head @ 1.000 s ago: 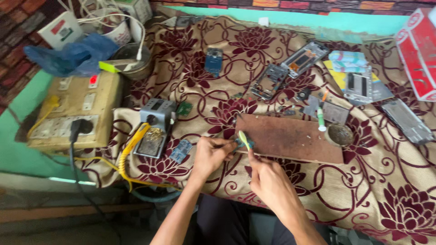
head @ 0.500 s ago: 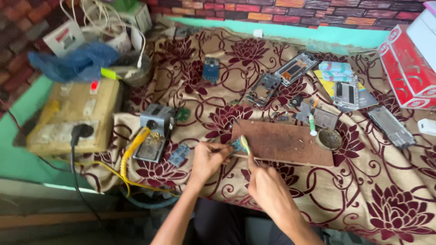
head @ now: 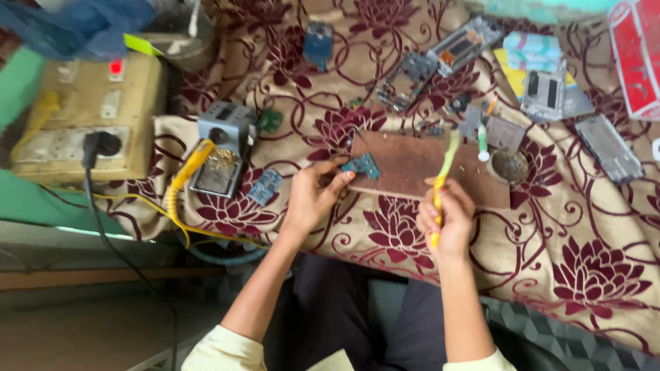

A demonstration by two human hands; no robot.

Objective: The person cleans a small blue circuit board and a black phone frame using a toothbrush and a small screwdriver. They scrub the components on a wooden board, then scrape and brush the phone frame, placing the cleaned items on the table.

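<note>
A red and white box [head: 636, 58] is sitting at the bench's far right corner, only partly in view. Just left of it a pale blue packet [head: 533, 48] is lying over a yellow card [head: 507, 71]. At the upper left a small yellow-green label [head: 143, 45] is poking out beside crumpled blue cloth [head: 82, 24]. Below it a cream socket box [head: 86, 113] with a lit red switch is carrying a black plug [head: 102, 144].

The left hand [head: 313, 196] is pinching a small blue-green circuit board [head: 362, 165] between thumb and fingertips, holding it on the near left corner of the brown board [head: 412, 161] that is lying on the flowered cloth [head: 550, 247]. The right hand [head: 450, 220] is closed in a fist around a yellow-green toothbrush [head: 442, 178], held upright with its head raised above the brown board, well apart from the circuit board.

A grey soldering stand [head: 223, 148] with a yellow cord is standing to the left of the left hand, and another small blue board [head: 265, 187] is lying just beside it. Opened phone bodies [head: 440, 58] are lying scattered beyond the brown board.

Compared with half a second ago, the right hand has drawn away to the right, lifting the brush off the circuit board, where earlier both hands were close together over it. The view has also moved closer, cutting off most of the red box.
</note>
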